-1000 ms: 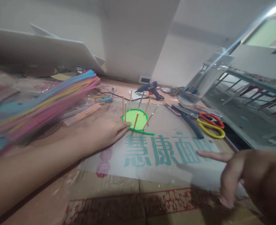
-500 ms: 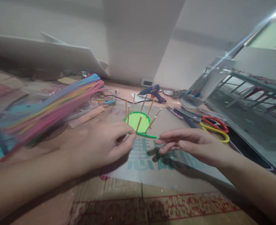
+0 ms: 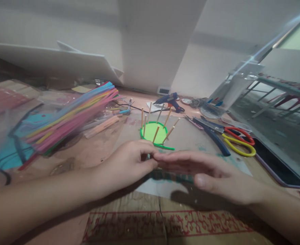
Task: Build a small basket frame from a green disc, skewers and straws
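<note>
A bright green disc (image 3: 150,131) lies flat, ringed by a green pipe cleaner (image 3: 167,147) whose loose end sticks out to the right at the near edge. Several thin wooden sticks (image 3: 156,134) stand up around its rim, some leaning outward. Just in front of the disc, my left hand (image 3: 130,158) is curled with thumb and fingers drawn together; whatever is between the tips is hidden. My right hand (image 3: 213,170) is open, fingers stretched toward the left and thumb apart. Its fingertips touch or overlap the left fingertips, and I see nothing held in it.
Bundled coloured pipe cleaners (image 3: 73,119) lie at left. Behind the disc are a blue glue gun (image 3: 169,99) and a tape roll (image 3: 186,101). Scissors (image 3: 237,137), blue-handled pliers (image 3: 216,137), a phone (image 3: 279,163) and a clear water container (image 3: 216,102) occupy the right.
My right hand has moved left until its fingertips meet my left hand. My left hand has come slightly lower, away from the disc. The whole view has shifted a little.
</note>
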### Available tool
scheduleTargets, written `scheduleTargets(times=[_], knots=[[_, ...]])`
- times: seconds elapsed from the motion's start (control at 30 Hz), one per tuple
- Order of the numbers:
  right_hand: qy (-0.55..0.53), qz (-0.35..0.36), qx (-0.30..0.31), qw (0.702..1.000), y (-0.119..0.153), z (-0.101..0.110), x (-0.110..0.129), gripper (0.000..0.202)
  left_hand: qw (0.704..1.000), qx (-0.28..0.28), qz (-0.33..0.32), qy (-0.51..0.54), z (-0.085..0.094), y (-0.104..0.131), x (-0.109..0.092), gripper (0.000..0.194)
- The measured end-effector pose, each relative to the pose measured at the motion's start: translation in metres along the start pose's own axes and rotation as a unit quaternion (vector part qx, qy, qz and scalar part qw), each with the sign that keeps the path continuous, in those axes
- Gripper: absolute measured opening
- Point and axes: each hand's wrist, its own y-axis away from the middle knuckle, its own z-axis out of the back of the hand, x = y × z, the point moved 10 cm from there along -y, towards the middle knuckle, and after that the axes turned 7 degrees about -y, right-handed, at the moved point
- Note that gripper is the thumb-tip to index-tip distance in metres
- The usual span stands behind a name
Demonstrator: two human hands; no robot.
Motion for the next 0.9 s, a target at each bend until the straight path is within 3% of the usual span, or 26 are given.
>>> scheduleTargets(times=[0.13,0.33,0.43,0.53,0.7,0.83,0.9], knots=[[-0.018,0.016,-0.029,0.999,0.002,0.015,0.003,0.037,0.997,-0.016,-0.008,-0.081,0.011,0.0,-0.003,0.021],[-0.04,0.05,-0.096,0.993,0.003,0.044,0.007,0.033,0.973,-0.071,-0.063,-0.21,0.042,0.002,-0.024,0.043],[-0.06,0.041,-0.108,0.992,0.002,0.046,0.002,0.032,0.974,-0.078,-0.075,-0.199,0.048,0.002,-0.025,0.031],[-0.039,0.016,-0.139,0.989,0.001,0.048,-0.006,0.034,0.983,-0.074,-0.092,-0.141,0.043,0.004,-0.028,0.011],[0.097,-0.074,-0.172,0.977,-0.002,0.044,-0.021,0.032,0.972,-0.047,-0.187,-0.132,0.022,0.014,-0.05,0.014],[0.221,-0.029,-0.169,0.96,-0.006,0.038,-0.004,0.028,0.956,-0.058,-0.227,-0.175,0.02,0.019,-0.056,0.019],[0.297,0.008,-0.202,0.933,0.001,0.045,0.012,0.024,0.949,-0.064,-0.236,-0.197,0.022,0.019,-0.056,0.022]])
